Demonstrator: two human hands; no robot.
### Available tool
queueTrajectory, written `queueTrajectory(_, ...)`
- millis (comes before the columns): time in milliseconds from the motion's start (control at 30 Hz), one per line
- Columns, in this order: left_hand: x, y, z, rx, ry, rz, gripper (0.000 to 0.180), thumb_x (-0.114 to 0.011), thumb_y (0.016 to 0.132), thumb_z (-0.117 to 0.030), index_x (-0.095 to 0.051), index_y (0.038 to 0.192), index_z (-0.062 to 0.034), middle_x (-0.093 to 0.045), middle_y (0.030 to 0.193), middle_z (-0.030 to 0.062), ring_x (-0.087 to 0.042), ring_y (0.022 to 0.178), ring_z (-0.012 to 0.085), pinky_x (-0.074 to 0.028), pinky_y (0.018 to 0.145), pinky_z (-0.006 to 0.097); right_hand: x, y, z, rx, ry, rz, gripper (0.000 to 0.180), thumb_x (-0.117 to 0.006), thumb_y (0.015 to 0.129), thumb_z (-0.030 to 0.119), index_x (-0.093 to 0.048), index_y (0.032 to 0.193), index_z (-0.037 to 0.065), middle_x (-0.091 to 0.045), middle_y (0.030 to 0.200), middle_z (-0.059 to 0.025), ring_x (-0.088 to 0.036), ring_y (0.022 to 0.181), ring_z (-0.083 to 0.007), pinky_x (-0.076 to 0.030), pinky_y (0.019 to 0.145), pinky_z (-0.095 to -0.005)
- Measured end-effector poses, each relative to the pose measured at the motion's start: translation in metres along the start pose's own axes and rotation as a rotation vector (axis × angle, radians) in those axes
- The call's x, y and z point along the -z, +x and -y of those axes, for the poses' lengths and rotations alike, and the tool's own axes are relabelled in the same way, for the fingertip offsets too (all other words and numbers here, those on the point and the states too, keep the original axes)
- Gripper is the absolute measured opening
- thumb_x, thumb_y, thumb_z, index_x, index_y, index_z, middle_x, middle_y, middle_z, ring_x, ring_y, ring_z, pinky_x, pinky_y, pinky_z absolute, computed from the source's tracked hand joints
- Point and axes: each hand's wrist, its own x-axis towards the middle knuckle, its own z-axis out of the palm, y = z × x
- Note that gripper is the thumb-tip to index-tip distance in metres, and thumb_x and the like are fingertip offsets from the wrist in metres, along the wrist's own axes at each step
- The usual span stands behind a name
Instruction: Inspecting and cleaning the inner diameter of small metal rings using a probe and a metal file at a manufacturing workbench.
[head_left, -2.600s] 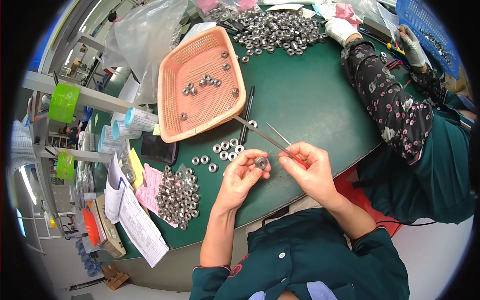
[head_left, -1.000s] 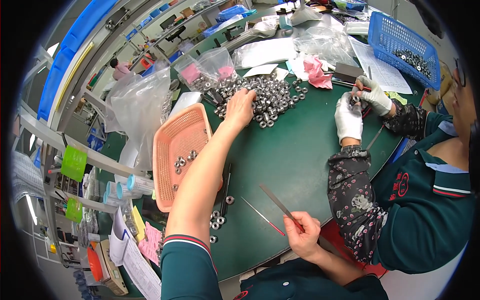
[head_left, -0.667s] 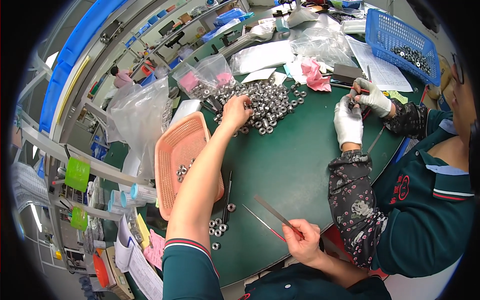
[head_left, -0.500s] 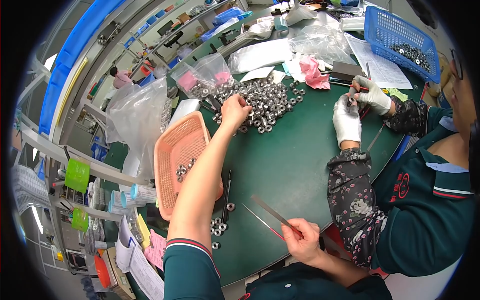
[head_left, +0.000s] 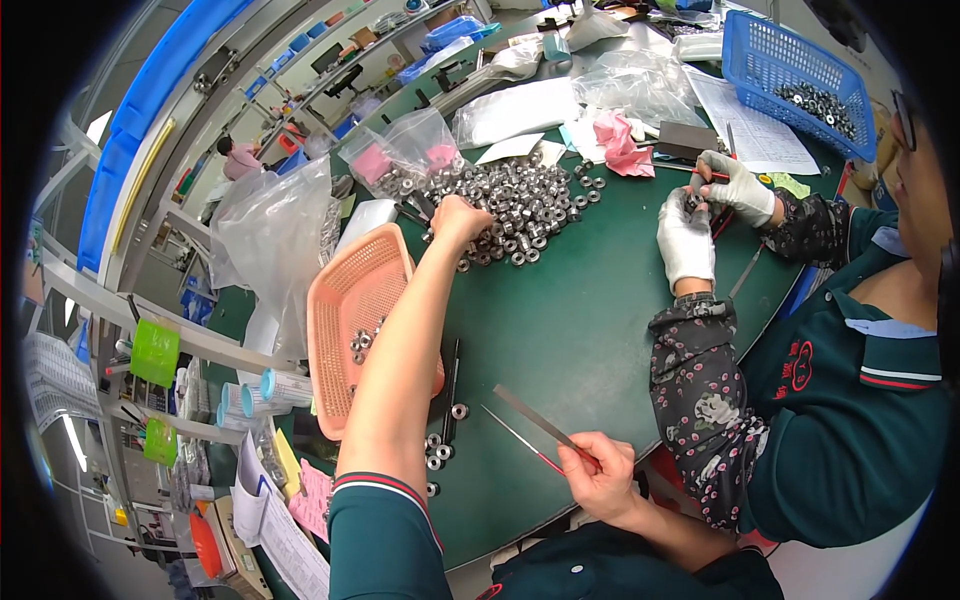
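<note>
My left hand reaches out to the near left edge of a heap of small metal rings. Its fingers are curled closed, and their tips are hidden among the parts. Lower right, my right hand grips a flat metal file together with a thin, pointed tool with a red handle. Both tools point up and left over the green table. Beneath my left forearm is a pink plastic basket with a few rings inside. Several loose rings lie beside it, near a dark slim rod.
At right a co-worker's white-gloved hands hold a small part and a red-handled tool. A blue basket of parts stands far right. Plastic bags, pink paper and paper sheets lie along the back.
My left hand has shifted slightly left and nearer at the heap, its fingers curling down into the rings. The right hand keeps its grip on the tools.
</note>
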Motion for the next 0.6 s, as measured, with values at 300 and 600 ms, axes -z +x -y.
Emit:
queueTrajectory(300,0.020,-0.039,0.009,-0.558,-0.170,-0.138,0.025,-0.064,0.059,-0.008,-0.061,0.084,-0.0016,-0.059,0.073,0.0091,-0.058,0.068,0.0196,-0.047,0.065,0.031,-0.001,-0.002,-0.001,0.004,0.006,-0.011,0.008,-0.064,0.075,0.002,-0.056,0.076,0.001,-0.041,0.045,-0.0010,-0.039,0.037,-0.0117,-0.032,0.039,-0.0256)
queueTrajectory(600,0.043,-0.103,0.009,-0.674,-0.392,0.027,0.023,-0.062,0.068,-0.005,-0.060,0.090,0.0009,-0.060,0.083,0.0078,-0.057,0.069,0.0128,-0.048,0.064,0.026,-0.001,-0.004,-0.004,-0.020,0.041,-0.043,0.008,-0.064,0.075,0.002,-0.056,0.076,0.000,-0.040,0.045,0.0006,-0.037,0.038,-0.0082,-0.029,0.038,-0.0237)
